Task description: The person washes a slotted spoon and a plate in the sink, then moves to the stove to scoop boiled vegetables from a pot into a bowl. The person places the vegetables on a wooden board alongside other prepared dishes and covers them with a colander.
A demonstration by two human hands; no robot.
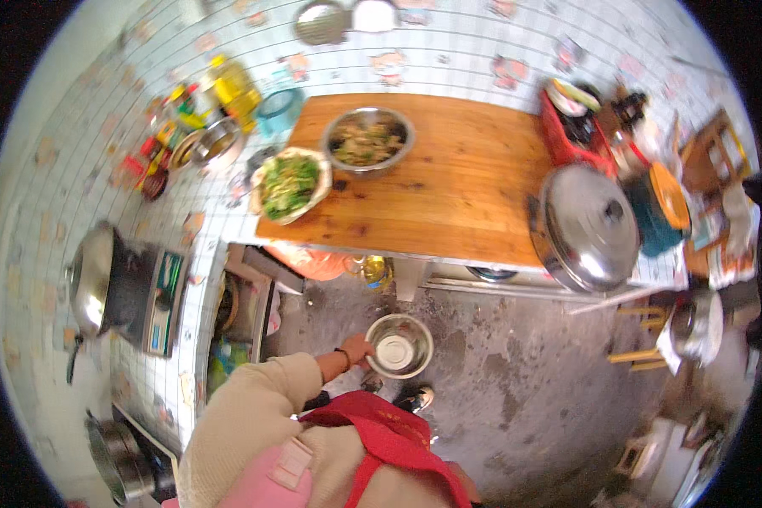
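Note:
My left hand (357,350) grips the rim of a round stainless steel bowl (399,346) on its left side. The bowl is held out above the floor in front of me, its inside showing a pale, bright bottom and no food. At the right edge of the red apron (381,422), a small blurred patch may be part of my right hand (465,481); its fingers are hidden. Beyond, on a wooden board (463,184), stand a metal bowl of cut meat (367,141) and a bowl of chopped greens (291,185).
A large lidded steel pot (589,225) stands at the counter's right end near a red basket (574,136). To the left are a wok (93,279) and a stove (159,301). Oil bottles (233,89) line the back left. A stool (638,359) stands right.

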